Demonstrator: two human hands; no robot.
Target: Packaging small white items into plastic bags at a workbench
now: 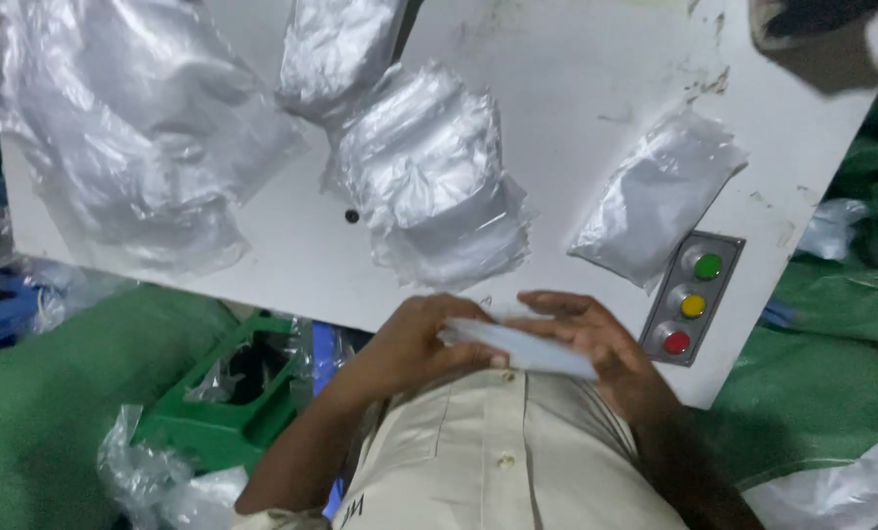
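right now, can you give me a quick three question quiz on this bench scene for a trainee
1. True or false: both hands hold the flat clear plastic packet.
2. Which round button sits nearest the table edge on the grey button panel: A green, B yellow, C red?
3. What lies on the white table just above the panel?

Key: 1 true, left hand and right hand both grip it. 2 C. 3 a clear plastic bag.

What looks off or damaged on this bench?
The white table top is scuffed and chipped near its far right edge. The clear bag stacks lie fanned and crumpled, not squared. Loose plastic bags are on the floor by the green crate. Both hands, left and right, hold a flat clear bag.
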